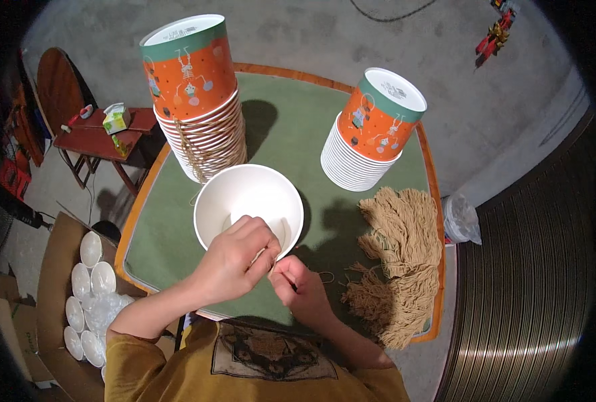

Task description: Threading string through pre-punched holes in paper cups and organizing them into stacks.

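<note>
A white paper bucket (225,194) stands mouth up on the green table, close in front of me. Over its near rim reaches my left hand (239,258), fingers curled in a pinch. My right hand (300,287) is closed just outside the rim, at the lower right. Between the two pinches a short bit of thin beige cord shows at the rim, and a loop of cord curls beside the right hand. What the fingertips grip is partly hidden. Behind stands a tall upturned stack of orange and green paper buckets (192,80), with beige cords draped down its side.
A shorter upturned bucket stack (378,124) stands at the far right of the table (284,127). A heap of beige cords (405,248) lies along the right edge. On the floor at left, a cardboard box (60,281) holds several white cups. A red side table (97,130) stands beyond.
</note>
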### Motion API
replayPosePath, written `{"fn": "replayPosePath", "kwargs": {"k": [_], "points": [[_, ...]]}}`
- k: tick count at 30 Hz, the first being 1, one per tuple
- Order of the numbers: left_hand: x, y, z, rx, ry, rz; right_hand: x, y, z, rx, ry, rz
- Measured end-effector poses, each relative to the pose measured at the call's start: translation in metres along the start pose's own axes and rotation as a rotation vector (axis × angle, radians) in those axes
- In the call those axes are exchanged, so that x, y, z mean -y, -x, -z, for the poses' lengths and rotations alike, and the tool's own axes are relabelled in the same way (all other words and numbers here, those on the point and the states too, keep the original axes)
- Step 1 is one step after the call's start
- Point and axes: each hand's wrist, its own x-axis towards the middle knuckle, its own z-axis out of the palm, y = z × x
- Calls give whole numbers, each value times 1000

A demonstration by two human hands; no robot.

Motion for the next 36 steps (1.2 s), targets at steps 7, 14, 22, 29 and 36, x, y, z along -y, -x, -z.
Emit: {"fn": "replayPosePath", "kwargs": {"k": [7, 14, 22, 29, 36], "points": [[4, 1, 7, 21, -60, -84, -7, 8, -4, -246, 20, 173], [4, 2, 4, 8, -35, -96, 5, -3, -2, -401, 438, 362], [4, 5, -1, -75, -251, -251, -8, 2, -8, -366, 695, 432], [37, -3, -1, -50, -426, -581, -7, 9, -18, -428, 213, 314], [65, -18, 10, 24, -667, -784, -16, 2, -16, -367, 25, 172]]}}
